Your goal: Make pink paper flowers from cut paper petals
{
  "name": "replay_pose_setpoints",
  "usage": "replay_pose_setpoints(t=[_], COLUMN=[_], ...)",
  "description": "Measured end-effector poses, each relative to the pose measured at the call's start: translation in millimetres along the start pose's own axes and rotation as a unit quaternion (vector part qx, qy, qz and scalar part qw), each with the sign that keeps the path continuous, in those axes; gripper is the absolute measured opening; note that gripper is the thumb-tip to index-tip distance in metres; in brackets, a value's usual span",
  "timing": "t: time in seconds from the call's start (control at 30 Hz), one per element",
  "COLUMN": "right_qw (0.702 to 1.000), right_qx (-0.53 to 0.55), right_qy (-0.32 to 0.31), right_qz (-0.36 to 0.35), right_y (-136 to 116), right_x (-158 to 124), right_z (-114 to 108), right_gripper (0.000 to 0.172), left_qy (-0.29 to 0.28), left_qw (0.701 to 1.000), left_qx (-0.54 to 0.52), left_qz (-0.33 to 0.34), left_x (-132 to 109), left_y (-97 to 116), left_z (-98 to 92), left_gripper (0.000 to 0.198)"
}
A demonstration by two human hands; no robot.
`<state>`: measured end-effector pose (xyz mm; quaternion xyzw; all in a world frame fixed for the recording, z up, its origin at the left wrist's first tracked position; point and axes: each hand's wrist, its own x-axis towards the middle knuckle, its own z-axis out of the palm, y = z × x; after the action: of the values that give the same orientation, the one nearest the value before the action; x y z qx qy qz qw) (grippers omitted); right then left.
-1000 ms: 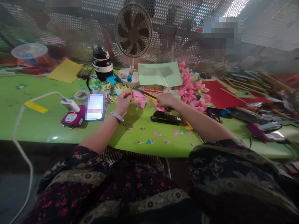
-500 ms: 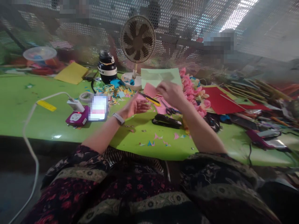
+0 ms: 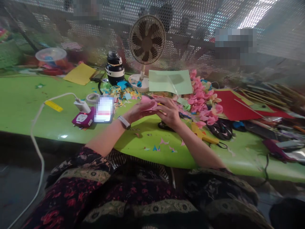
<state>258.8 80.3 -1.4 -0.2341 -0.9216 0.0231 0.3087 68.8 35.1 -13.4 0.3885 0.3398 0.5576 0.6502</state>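
Observation:
A piece of pink paper (image 3: 149,104) is held above the table between my two hands. My left hand (image 3: 137,111), with a white-banded watch on its wrist, grips the paper's left side. On the right side, the fingers of my right hand (image 3: 170,114) close on its edge. Below my right hand a black stapler (image 3: 164,126) lies partly covered. Just behind that hand, the dark scissors (image 3: 185,115) are partly in sight. A long cluster of pink paper petals (image 3: 202,95) lies to the right. Small paper scraps (image 3: 164,142) are scattered in front of my hands.
A fan (image 3: 147,41) stands at the back beside a black bottle (image 3: 115,70). Left of my hands lie a phone (image 3: 104,109), a purple power adapter (image 3: 82,119) and tape (image 3: 92,98). A yellow tool (image 3: 206,136) and red paper (image 3: 238,105) lie to the right.
My right hand has come down and toward my left hand. The pink paper is now lifted between both hands. The view has shifted slightly, uncovering the yellow tool.

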Motion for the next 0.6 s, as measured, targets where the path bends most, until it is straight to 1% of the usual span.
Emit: replay_pose_setpoints(t=[0.1, 0.17, 0.23, 0.33, 0.43, 0.5, 0.6], right_qw=[0.994, 0.986, 0.977, 0.964, 0.949, 0.938, 0.929], right_qx=[0.039, 0.060, 0.085, 0.142, 0.204, 0.227, 0.248], right_qy=[0.054, 0.064, 0.069, 0.084, 0.097, 0.094, 0.094], right_qz=[0.087, 0.141, 0.181, 0.206, 0.221, 0.245, 0.260], right_y=[-8.5, -11.8, -12.2, -10.5, -9.9, -10.3, -10.4], right_x=[0.0, 1.5, 3.1, 3.8, 3.2, 3.1, 3.9], right_z=[5.2, 6.5, 6.8, 7.7, 9.3, 9.9, 9.2], right_gripper=[0.012, 0.012, 0.013, 0.018, 0.022, 0.025, 0.028], left_qy=[0.018, 0.003, -0.023, -0.043, -0.039, -0.035, -0.035], left_qw=[0.999, 0.999, 0.998, 0.996, 0.995, 0.996, 0.998], left_qx=[0.023, 0.041, 0.054, 0.073, 0.089, 0.079, 0.050], left_qz=[0.025, 0.035, 0.036, 0.027, 0.021, 0.012, 0.001], left_x=[-0.3, -0.5, -1.1, -2.2, -2.7, -2.7, -2.0], left_y=[0.9, 1.3, 0.8, -1.8, -4.3, -4.8, -3.8], left_z=[1.8, 1.9, 1.6, 1.2, 2.2, 2.9, 3.1], left_gripper=[0.029, 0.036, 0.035, 0.031, 0.023, 0.019, 0.016])
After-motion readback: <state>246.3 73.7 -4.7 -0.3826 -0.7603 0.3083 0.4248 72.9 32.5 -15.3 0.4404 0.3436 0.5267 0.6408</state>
